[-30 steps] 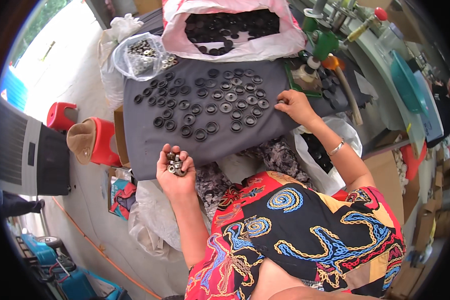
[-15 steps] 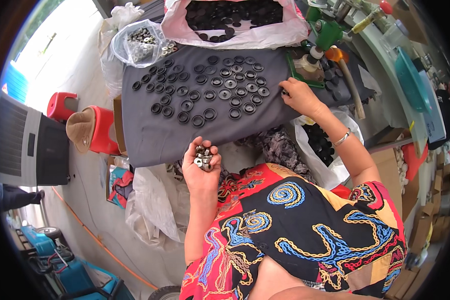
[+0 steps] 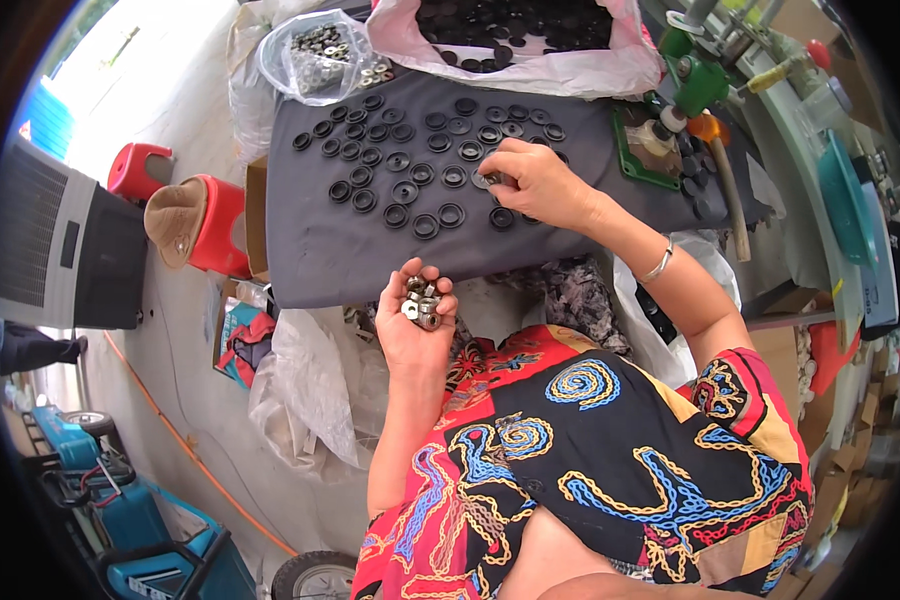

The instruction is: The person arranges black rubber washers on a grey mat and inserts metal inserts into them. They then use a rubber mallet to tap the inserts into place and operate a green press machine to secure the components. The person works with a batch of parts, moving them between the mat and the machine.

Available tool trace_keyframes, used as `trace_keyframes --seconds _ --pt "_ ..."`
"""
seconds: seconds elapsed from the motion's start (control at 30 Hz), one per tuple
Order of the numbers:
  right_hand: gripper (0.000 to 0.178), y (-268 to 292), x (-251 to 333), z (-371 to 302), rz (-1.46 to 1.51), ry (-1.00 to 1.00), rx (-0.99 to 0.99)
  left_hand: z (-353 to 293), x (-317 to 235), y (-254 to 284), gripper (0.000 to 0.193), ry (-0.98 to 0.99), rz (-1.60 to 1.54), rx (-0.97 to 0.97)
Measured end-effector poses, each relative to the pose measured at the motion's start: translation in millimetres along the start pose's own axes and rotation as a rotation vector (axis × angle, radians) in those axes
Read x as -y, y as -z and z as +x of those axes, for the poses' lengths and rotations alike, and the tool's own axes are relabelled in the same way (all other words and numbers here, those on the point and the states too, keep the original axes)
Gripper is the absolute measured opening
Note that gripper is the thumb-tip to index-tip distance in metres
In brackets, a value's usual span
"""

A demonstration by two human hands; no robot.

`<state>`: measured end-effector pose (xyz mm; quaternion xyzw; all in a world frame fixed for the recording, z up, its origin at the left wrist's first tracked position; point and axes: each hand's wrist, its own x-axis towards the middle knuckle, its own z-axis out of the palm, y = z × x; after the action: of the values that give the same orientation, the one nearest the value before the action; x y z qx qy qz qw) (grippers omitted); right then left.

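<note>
A person's left hand point(image 3: 417, 343) is palm up just in front of the near edge of a cloth-covered bench point(image 3: 340, 265). Its fingers curl inward around a small heap of shiny metal pieces point(image 3: 424, 303), some of them ring-shaped.

The right hand point(image 3: 548, 188), with a silver bracelet point(image 3: 659, 260) on its wrist, reaches over the bench from the near side. Its thumb and forefinger are pressed together, apparently pinching one small metal piece point(image 3: 493, 178), though the hand partly hides it. The fingertips are low over the right part of a spread of round black discs point(image 3: 451, 215).

These discs lie in loose rows from near the left edge across the middle of the gray cloth, most of them with raised rims. At the far edge, a pink-and-white sack point(image 3: 580, 72) gapes open on more black pieces. A clear bag point(image 3: 278, 72) of metal pieces sits at the far left corner. Toward the right edge stand a green hand press point(image 3: 700, 85) and a wooden-handled hammer point(image 3: 730, 205).
</note>
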<state>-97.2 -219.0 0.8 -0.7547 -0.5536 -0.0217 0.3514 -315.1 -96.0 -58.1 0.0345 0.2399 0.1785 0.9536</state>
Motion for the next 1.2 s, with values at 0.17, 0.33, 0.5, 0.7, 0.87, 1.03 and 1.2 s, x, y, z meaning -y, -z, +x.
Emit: trace_keyframes --seconds 0.17,0.33,0.5,0.7,0.87,1.03,1.2 --pt "0.021 -1 -8 25 -0.058 -0.049 0.029 1 -8 6 0.028 -0.011 -0.022 0.01" --pt "0.022 -35 11 49 -0.021 0.086 0.117 2 -5 1 0.028 0.009 -0.024 0.019" --pt "0.022 -58 22 66 -0.057 0.098 0.218 -6 -9 -6 0.029 0.002 -0.024 0.02" --pt "0.019 -68 21 75 -0.161 0.113 0.316 -10 -15 -5 0.029 -0.018 -0.041 0.018" --pt "0.017 -67 28 79 -0.203 0.11 0.372 -15 -18 -6 0.03 -0.036 -0.049 0.05" --pt "0.015 -65 29 77 -0.213 0.088 0.374 -18 -22 -15 0.034 -0.1 -0.033 0.009" --pt "0.017 -53 52 58 -0.193 0.29 0.079 -16 -26 -25 0.037 -0.15 -0.066 -0.054"
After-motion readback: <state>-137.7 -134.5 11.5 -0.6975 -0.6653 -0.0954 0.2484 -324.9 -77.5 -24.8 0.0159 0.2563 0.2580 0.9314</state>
